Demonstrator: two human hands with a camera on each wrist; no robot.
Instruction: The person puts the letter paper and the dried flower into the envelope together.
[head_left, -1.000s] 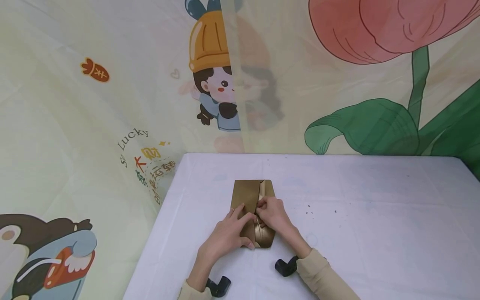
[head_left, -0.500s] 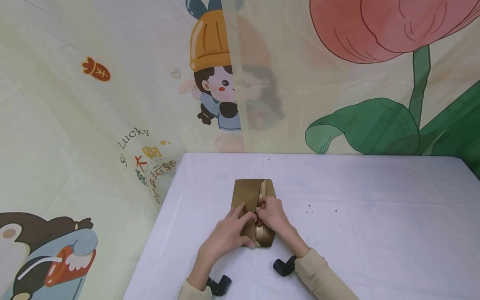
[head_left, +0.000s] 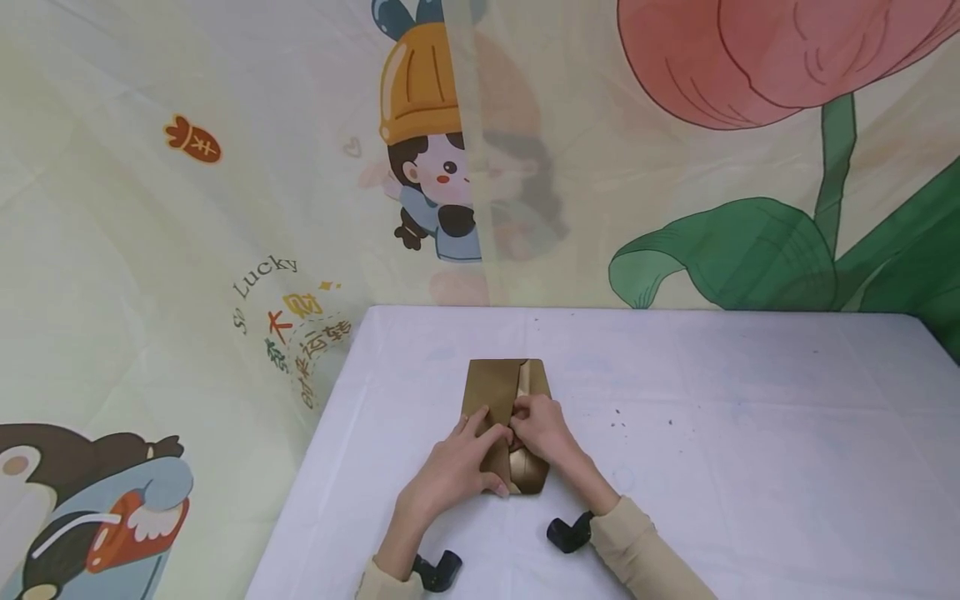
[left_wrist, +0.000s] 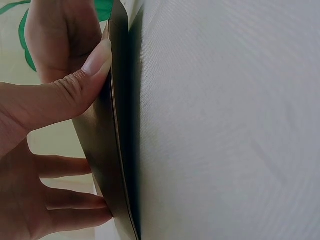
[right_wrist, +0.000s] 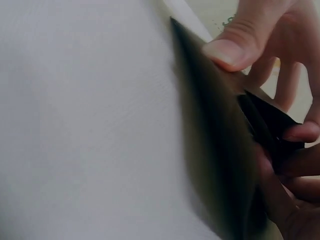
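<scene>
A gold envelope (head_left: 491, 385) lies on the white table, its long flap (head_left: 529, 468) along the right side. My left hand (head_left: 446, 479) rests spread on it, thumb near its front edge; in the left wrist view the thumb (left_wrist: 82, 90) presses close to that edge and the other fingers lie nearly straight. At the flap's middle my right hand (head_left: 543, 427) has its fingers curled and pinches the flap edge. The flap bulges up below those fingers. In the right wrist view the raised flap looks dark (right_wrist: 270, 117), and a left fingertip touches it.
The white cloth-covered table (head_left: 750, 467) extends widely to the right. Small dark specks (head_left: 617, 417) are scattered on it. Black wrist devices (head_left: 572, 532) sit at both cuffs. A printed curtain (head_left: 555, 167) hangs behind the table.
Creases in the lower part of the flap have smoothed into a rounded bulge. Both hands stay almost where they were, the right one shifting only slightly.
</scene>
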